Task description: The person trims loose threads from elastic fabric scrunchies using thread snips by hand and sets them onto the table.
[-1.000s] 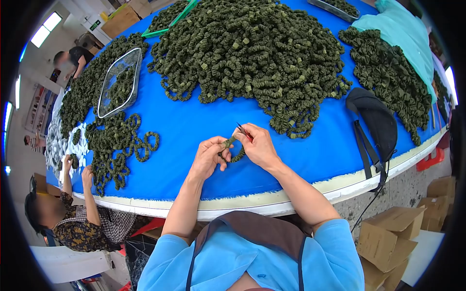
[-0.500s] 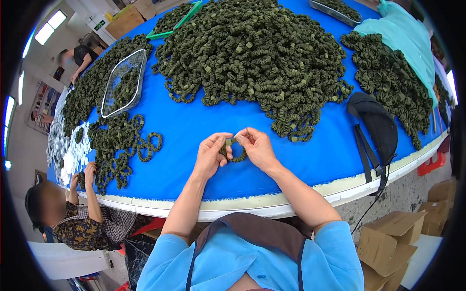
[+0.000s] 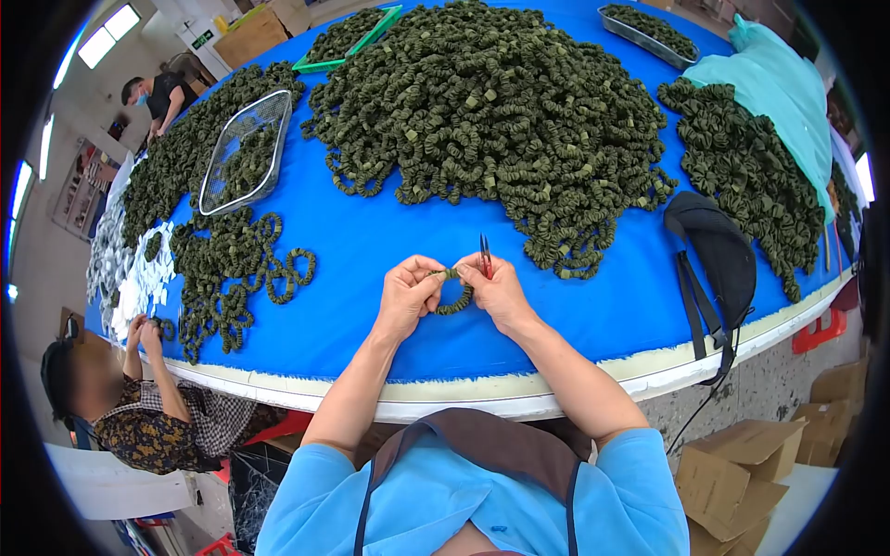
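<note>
In front of me, above the blue cloth, a dark green ruffled scrunchie [image 3: 453,307] hangs as a ring between my two hands. My left hand [image 3: 408,292] is closed, pinching its upper left side. With thumb and fingertips my right hand [image 3: 503,295] grips the ring's upper right side. That same hand also holds a small pair of red-handled thread snips [image 3: 487,263], dark pointed tips upward. A lighter green piece shows on the scrunchie between my fingertips. Part of the ring is covered by my fingers.
A large heap of scrunchies [image 3: 501,111] lies beyond my hands. To the left are a wire basket [image 3: 215,176], a smaller scrunchie pile [image 3: 209,278] and white pieces [image 3: 148,269]. A black waist bag [image 3: 718,246] lies at right. A co-worker [image 3: 153,417] sits at left; another person [image 3: 169,100] stands farther back.
The snips now stick up from my right hand; earlier they were not visible. My fingertips have drawn closer together on the scrunchie. The seated co-worker's hands have moved together.
</note>
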Demonstrator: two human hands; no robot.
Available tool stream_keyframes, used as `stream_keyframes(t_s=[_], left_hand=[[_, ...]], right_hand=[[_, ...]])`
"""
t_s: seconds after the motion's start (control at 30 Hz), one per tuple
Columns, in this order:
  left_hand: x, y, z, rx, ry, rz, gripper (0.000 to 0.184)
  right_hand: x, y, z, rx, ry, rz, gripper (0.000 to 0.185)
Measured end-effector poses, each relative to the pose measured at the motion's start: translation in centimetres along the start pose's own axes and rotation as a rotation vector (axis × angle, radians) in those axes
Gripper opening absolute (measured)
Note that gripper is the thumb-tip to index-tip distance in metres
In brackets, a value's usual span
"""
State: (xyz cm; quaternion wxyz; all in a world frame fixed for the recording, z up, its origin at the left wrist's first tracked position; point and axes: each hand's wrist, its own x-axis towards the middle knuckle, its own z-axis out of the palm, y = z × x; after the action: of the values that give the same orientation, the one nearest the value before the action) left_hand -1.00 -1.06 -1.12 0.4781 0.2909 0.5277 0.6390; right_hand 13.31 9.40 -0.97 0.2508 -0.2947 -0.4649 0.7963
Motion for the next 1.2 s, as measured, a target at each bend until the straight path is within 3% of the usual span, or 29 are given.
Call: stream_keyframes(t_s=[0.17, 0.2, 0.33, 0.37, 0.53, 0.67, 0.87, 1.0, 1.2], left_hand=[[0.4, 0.3, 2.2, 0.119, 0.262, 0.285, 0.029], [0.3, 0.7, 2.4, 0.116, 0.262, 0.29, 0.029], [-0.8, 2.1, 2.5, -0.122, 0.116, 0.098, 0.041], [-0.9, 2.1, 2.2, -0.128, 0.125, 0.103, 0.041], [-0.4, 1.8, 0.5, -0.248, 0.031, 0.046, 0.047], [-0.7, 2.2, 1.4, -0.273, -0.116, -0.008, 0.045], [-0.7, 1.4, 1.1, -0.369, -0.184, -0.082, 0.036], [-0.5, 1.0, 0.4, 0.455, 0.178, 0.224, 0.017], [-0.4, 2.5, -0.3, 0.166, 0.286, 0.155, 0.016]], right_hand=[[0.0, -0.7, -0.1, -0.065, 0.074, -0.283, 0.005], [0.0, -0.6, -0.1, -0.068, 0.071, -0.287, 0.005], [-0.2, 0.5, 0.4, -0.589, 0.009, -0.851, 0.014], [-0.3, 0.5, 0.5, -0.592, -0.002, -0.85, 0.014], [-0.7, -0.5, 0.8, -0.588, -0.044, -0.72, 0.012], [0.1, -1.1, 0.6, -0.056, -0.005, -0.278, 0.01], [0.5, 0.3, -0.1, -0.202, -0.083, -0.253, 0.009], [0.0, -1.4, -0.8, -0.104, -0.238, 0.092, 0.013], [0.0, -1.2, -0.7, -0.015, -0.376, 0.142, 0.014]])
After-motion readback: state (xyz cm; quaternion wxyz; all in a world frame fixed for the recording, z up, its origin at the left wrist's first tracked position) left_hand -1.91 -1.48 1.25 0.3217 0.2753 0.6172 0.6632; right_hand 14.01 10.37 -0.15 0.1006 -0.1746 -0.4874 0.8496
